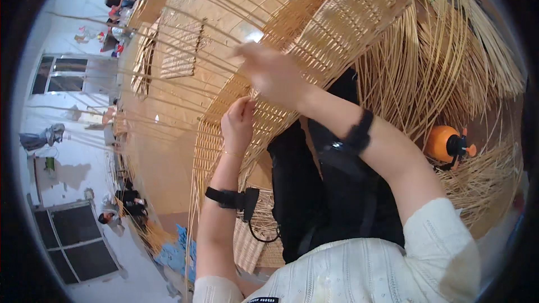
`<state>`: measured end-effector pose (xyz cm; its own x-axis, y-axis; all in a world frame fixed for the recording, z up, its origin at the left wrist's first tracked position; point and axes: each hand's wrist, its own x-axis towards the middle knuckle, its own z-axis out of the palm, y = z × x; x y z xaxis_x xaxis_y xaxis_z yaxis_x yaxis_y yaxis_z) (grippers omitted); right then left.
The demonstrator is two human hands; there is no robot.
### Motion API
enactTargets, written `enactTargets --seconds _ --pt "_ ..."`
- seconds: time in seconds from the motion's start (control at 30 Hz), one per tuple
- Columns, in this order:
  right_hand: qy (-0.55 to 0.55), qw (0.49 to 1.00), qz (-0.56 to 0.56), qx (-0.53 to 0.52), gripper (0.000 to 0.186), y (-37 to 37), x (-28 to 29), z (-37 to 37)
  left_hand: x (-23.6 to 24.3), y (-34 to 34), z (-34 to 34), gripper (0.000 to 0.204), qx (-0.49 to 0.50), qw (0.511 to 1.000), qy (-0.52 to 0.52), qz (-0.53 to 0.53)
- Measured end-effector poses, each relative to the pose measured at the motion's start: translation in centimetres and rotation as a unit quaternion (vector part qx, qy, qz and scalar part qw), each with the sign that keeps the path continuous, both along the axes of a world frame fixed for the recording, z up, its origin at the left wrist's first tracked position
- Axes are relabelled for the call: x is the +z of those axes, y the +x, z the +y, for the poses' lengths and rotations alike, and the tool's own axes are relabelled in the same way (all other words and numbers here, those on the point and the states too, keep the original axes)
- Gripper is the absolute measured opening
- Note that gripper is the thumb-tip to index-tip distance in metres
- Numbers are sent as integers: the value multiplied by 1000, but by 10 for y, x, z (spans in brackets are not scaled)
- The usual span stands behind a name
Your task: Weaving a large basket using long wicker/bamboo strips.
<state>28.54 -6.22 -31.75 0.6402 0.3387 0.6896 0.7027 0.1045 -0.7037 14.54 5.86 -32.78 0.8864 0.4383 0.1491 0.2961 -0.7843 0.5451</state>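
Note:
A long woven wicker piece slants across my lap, with long loose stakes fanning out leftward from it. My left hand is closed against the weave at its middle, fingertips pinched on a strand of wicker. Just above and right of it, my right hand is smeared by motion over the same weave, so its grip is unclear. Both forearms wear black straps with small devices.
Bundles of loose canes lie at the right beside an orange pressure sprayer. Flat woven panels lie on the floor. Other people sit along the left wall, near blue material.

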Motion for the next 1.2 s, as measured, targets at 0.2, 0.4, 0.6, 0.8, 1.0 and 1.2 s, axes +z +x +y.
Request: enactTargets --seconds 0.2,0.4,0.6,0.8,1.0,1.2 --pt "-126 989 -73 14 38 23 53 68 -3 4 1 26 0 999 30 12" --pt "-16 980 161 -112 46 48 -14 -67 39 28 -20 42 -102 923 294 228" --pt "-7 935 352 -39 36 56 -3 -70 35 88 -32 20 -165 974 154 7" --pt "-44 984 -166 -43 36 102 10 -1 30 122 -53 23 -27 979 -166 114" --pt "-13 988 25 -155 46 114 6 -46 21 114 -59 24 -58 982 114 139" --pt "368 740 562 -45 16 78 -20 -136 30 96 -63 29 -75 982 121 127"
